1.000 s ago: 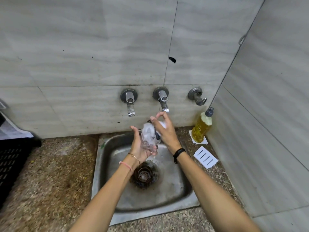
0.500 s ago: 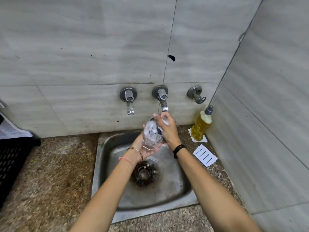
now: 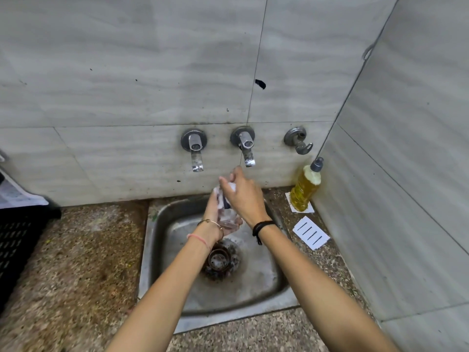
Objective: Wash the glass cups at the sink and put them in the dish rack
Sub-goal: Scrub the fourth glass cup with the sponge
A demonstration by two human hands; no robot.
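Note:
A soapy glass cup is held over the steel sink, just below the right tap. My left hand grips it from the left and underneath. My right hand covers its upper part, fingers curled round a foamy scrubber at the rim; most of the scrubber is hidden. The cup's clear base shows between both hands. A black slatted dish rack sits at the left edge of the counter.
The left tap and a wall hook line the tiled wall. A yellow soap bottle and a white striped card stand right of the sink. The drain strainer lies under my left wrist. Speckled stone counter surrounds the sink.
Both hands have turned the cup: my right hand has come over its top and my left has slid lower round it. The cup sits slightly lower.

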